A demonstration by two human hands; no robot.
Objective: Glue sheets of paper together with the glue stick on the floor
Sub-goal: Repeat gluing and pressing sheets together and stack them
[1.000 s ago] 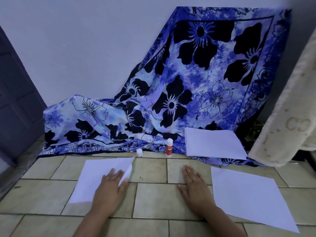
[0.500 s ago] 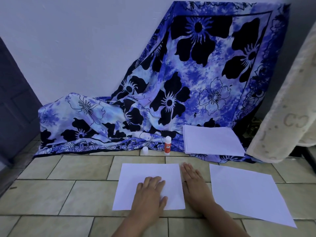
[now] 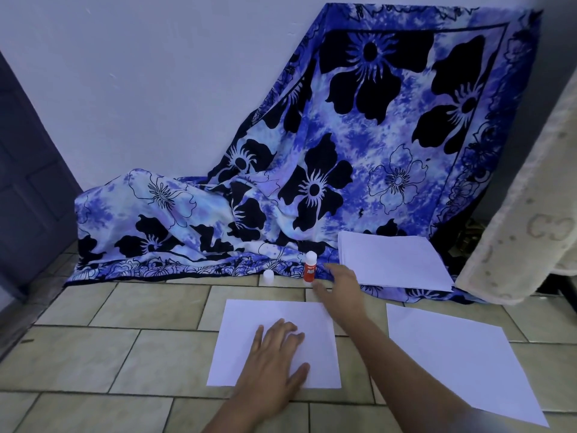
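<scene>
A white sheet of paper [image 3: 249, 326] lies flat on the tiled floor in front of me. My left hand [image 3: 276, 354] rests on it, fingers spread and flat. A red glue stick [image 3: 310, 267] stands upright without its cap at the edge of the cloth; its white cap [image 3: 268, 275] stands a little to its left. My right hand [image 3: 342, 284] is stretched out just right of the glue stick, fingers loose, close to it but holding nothing. A second white sheet [image 3: 462, 357] lies on the floor at the right. A stack of white paper [image 3: 393, 260] sits on the cloth behind.
A blue floral cloth [image 3: 312, 182] drapes down the white wall onto the floor. A cream textured fabric [image 3: 530, 220] hangs at the right edge. A dark door [image 3: 25, 182] stands at the left. Beige floor tiles [image 3: 109, 354] stretch to the left of the sheet.
The left hand slid its sheet from the left to the middle and now presses it flat. The right hand left the floor and reached forward to beside the glue stick.
</scene>
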